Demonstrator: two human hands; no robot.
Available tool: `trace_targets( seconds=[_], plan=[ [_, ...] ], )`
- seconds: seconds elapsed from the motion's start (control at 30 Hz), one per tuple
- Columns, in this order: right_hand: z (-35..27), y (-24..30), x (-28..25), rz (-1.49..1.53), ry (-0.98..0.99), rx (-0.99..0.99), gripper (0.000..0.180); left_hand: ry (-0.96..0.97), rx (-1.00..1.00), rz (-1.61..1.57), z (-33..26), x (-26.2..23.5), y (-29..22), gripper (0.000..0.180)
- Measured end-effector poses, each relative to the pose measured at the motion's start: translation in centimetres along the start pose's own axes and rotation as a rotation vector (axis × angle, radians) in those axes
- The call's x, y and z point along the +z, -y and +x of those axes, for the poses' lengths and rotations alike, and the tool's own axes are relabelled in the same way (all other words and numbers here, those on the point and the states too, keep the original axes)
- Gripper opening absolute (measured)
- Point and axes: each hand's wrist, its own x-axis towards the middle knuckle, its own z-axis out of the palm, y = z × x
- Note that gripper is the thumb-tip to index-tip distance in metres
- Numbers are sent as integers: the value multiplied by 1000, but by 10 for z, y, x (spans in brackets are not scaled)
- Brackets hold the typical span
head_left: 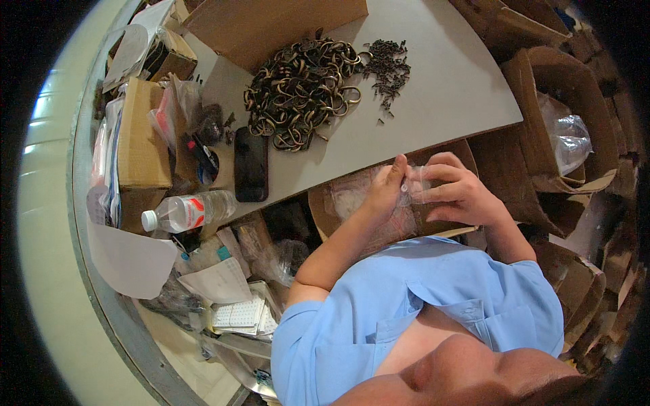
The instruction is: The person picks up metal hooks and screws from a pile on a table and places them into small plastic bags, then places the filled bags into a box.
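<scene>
Head view: two hands, left (386, 186) and right (460, 193), both pinched on one clear plastic bag (416, 186).

small clear bag (418, 184) contents indiscernible (hands (433, 189) cover it)

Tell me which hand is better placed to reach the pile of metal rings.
Probably left. Both hands hold the small clear bag, but the left hand is nearer the pile of metal rings; the right hand is farther away.

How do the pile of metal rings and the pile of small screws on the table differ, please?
The pile of metal rings is large and heaped, its pieces curved and bronze; the pile of small screws is smaller and scattered, its pieces tiny, straight and dark. Both lie loose on the grey table.
</scene>
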Motion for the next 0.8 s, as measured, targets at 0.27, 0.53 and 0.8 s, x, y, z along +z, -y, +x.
trace_targets(
  seconds=[0.27, 0.53, 0.8],
  plan=[
    [2, 19, -24, -251, 131, -4, 42, 132, 54, 133, -3, -20, -50, 51],
    [18, 17, -19, -473, 114, 16, 28, -230, 841, 1177, -5, -9, -61, 57],
    [68, -22, -14, -252, -42, 216, 14, 65, 327, 766, 5, -10, -19, 47]
  ],
)
